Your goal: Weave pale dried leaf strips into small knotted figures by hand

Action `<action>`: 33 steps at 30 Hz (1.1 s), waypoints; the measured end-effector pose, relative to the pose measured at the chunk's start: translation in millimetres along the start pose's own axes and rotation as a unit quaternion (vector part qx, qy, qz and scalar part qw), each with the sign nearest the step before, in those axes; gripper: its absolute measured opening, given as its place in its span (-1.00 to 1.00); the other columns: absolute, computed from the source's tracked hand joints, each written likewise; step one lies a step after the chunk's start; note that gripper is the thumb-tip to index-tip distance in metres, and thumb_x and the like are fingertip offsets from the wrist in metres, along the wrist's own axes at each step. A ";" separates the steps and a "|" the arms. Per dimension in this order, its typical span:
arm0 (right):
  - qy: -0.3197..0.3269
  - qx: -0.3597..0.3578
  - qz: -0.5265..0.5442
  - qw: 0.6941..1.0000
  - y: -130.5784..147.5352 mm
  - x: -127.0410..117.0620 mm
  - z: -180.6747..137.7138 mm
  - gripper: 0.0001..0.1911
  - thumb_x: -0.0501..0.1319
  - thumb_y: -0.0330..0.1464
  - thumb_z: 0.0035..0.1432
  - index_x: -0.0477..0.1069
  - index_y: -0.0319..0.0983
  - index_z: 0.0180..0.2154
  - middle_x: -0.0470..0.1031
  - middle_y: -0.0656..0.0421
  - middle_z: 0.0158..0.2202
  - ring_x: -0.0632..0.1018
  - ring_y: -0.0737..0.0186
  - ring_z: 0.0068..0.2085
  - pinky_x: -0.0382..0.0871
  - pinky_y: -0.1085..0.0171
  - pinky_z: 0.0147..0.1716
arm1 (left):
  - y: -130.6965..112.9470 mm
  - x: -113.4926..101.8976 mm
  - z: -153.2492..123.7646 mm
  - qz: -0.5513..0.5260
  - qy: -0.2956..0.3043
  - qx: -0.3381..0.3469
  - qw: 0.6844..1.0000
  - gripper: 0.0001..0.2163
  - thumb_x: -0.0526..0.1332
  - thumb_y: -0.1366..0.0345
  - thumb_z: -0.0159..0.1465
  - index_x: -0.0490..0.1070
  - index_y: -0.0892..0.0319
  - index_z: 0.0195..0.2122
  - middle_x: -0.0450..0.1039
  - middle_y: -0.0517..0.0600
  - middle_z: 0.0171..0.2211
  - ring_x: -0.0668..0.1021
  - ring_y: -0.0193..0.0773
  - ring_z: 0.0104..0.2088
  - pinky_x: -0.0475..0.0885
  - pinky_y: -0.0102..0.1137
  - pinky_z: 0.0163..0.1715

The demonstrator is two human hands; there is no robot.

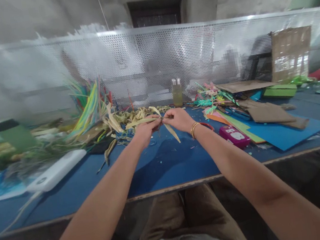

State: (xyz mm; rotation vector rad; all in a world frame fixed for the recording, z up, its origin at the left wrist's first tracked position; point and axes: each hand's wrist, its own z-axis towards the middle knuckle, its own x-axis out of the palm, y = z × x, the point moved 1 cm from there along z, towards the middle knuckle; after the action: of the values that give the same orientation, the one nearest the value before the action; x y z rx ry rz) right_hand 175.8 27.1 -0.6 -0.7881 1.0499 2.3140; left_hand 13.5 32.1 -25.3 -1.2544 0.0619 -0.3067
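Pale dried strips (173, 133) are pinched narrowly between the fingertips of the left hand (150, 128) and the right hand (178, 118), brought close together over the blue desk (167, 171). One end is angled nearward, beside the right hand. Dried husks (114, 121) are heaped beyond the left.

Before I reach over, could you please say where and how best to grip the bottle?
I'd grip the bottle by its upright body, below the bright top, probably from the right: dried strips lie to its left, the perforated panel behind, the right hand in front.
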 end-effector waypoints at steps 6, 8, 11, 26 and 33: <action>0.015 0.001 -0.058 0.998 3.9 -1.2 -0.6 -0.80 0.22 -0.24 0.05 0.51 -0.23 -0.45 0.45 0.22 -0.50 0.35 0.36 -0.45 0.07 0.34 -0.44 | 5.4 -3.3 2.8 0.016 -0.019 0.001 1.000 -0.83 0.36 0.24 0.00 0.44 0.21 -0.46 0.38 -0.07 -0.55 0.41 -0.37 -0.50 0.25 -0.47 -0.51; 0.013 0.001 -0.085 0.996 6.3 -1.3 -1.3 -0.80 0.23 -0.24 0.04 0.51 -0.22 -0.45 0.48 0.20 -0.48 0.39 0.32 -0.42 0.10 0.32 -0.40 | 7.7 -4.9 4.3 0.024 -0.032 0.006 0.999 -0.82 0.39 0.26 -0.05 0.45 0.21 -0.48 0.39 -0.07 -0.56 0.42 -0.36 -0.50 0.25 -0.46 -0.50; 0.012 0.004 -0.126 0.992 10.4 -0.7 -2.8 -0.81 0.22 -0.24 0.05 0.52 -0.21 -0.44 0.52 0.17 -0.43 0.44 0.25 -0.35 0.13 0.29 -0.34 | 8.6 -5.3 4.8 0.041 -0.050 0.020 0.998 -0.83 0.39 0.27 -0.08 0.46 0.21 -0.51 0.41 -0.06 -0.56 0.42 -0.35 -0.51 0.24 -0.45 -0.50; 0.024 0.015 -0.141 0.990 6.5 -4.5 -1.1 -0.79 0.19 -0.20 0.08 0.51 -0.19 -0.39 0.53 0.18 -0.40 0.45 0.25 -0.33 0.12 0.30 -0.36 | 6.9 -1.9 1.0 -0.042 -0.030 -0.061 0.997 -0.78 0.36 0.21 0.02 0.47 0.24 -0.38 0.45 -0.03 -0.51 0.45 -0.36 -0.51 0.30 -0.47 -0.51; 0.043 0.006 -0.114 0.993 1.6 -9.7 0.4 -0.80 0.17 -0.25 0.10 0.54 -0.18 -0.36 0.53 0.20 -0.39 0.44 0.28 -0.35 0.12 0.31 -0.37 | 3.8 1.9 -0.4 -0.083 -0.008 -0.075 0.994 -0.82 0.37 0.30 0.01 0.43 0.22 -0.39 0.43 -0.08 -0.50 0.47 -0.40 -0.49 0.36 -0.51 -0.47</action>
State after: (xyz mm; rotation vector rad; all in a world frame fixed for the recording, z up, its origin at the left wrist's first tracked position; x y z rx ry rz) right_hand 181.7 24.7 6.9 -0.9587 0.9552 2.0963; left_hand 15.9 32.4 -28.7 -1.4152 -0.0347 -0.4422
